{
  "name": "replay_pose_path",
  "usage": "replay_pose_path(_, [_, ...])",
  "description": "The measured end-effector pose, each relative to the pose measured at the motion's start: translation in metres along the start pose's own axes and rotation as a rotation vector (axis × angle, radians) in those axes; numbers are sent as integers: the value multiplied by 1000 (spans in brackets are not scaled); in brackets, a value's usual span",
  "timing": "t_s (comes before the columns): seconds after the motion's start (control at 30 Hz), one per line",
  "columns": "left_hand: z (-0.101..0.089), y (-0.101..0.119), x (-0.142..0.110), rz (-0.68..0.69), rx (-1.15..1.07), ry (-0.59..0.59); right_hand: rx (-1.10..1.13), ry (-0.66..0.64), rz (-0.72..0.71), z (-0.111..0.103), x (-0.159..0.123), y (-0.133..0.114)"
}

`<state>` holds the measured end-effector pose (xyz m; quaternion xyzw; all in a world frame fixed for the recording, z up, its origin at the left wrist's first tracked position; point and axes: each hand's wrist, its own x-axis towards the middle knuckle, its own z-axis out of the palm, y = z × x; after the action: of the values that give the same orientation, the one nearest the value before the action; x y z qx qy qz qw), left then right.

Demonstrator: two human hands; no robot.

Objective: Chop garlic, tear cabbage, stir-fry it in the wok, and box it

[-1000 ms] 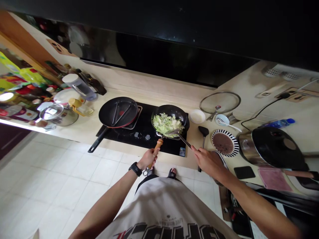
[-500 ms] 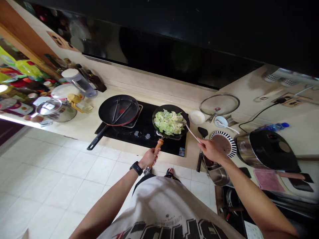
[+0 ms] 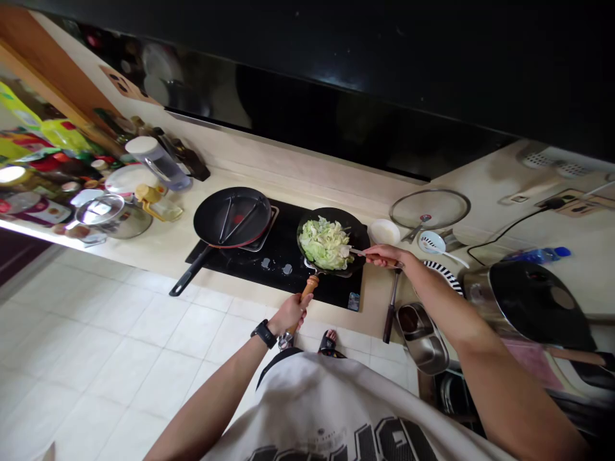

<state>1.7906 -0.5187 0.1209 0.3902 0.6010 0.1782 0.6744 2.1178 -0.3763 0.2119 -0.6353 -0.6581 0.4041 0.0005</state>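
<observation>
- step in hand looks like a stir-fry; shredded green cabbage (image 3: 324, 243) sits in one heap in a black wok (image 3: 354, 229), and the wok stands on the right side of a black induction hob (image 3: 331, 293)
- left hand (image 3: 288, 314) is closed firmly round the wok's wooden handle (image 3: 309, 288), fingers curled right over it
- right hand (image 3: 382, 256) pinches the pale handle of a slim spatula (image 3: 359, 252), fingers pressed together; its tip sits at the edge of the cabbage
- next move, I'd say, calls for sliding that spatula under the heap and turning it while the left hand steadies the wok (hard to judge doneness from up here, but the leaves look barely wilted)
- surface is a cream stone counter (image 3: 379, 314); a black frying pan (image 3: 233, 216) sits on the hob's left side, and a white bowl (image 3: 384, 232) and glass lid (image 3: 430, 208) sit just past the wok; a steel tray (image 3: 420, 339) and black-lidded steel pot (image 3: 533, 301) are off to the right
- room has white floor tiles (image 3: 106, 339) below; a glossy black range hood (image 3: 288, 57) runs along the top of the view
</observation>
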Motion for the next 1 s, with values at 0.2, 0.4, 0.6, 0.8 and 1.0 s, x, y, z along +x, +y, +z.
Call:
replay_pose_path(0.2, [-3, 16, -10, 10, -3, -6, 123, -88, 14, 30, -11, -27])
replay_pose_path(0.4, [0, 18, -14, 26, 5, -2, -495, 235, -69, 111, -57, -46])
replay_pose_path(0.6, [0, 12, -8, 60, 18, -3, -757, 243, -29, 154, -107, -31])
replay_pose_path(0.8, [1, 9, -3, 54, 22, 11, -783, 250, -4, 117, -149, -23])
replay_pose_path(1.0, [6, 5, -1, 44, 27, 20, -792, 350, 37, 55, -154, -45])
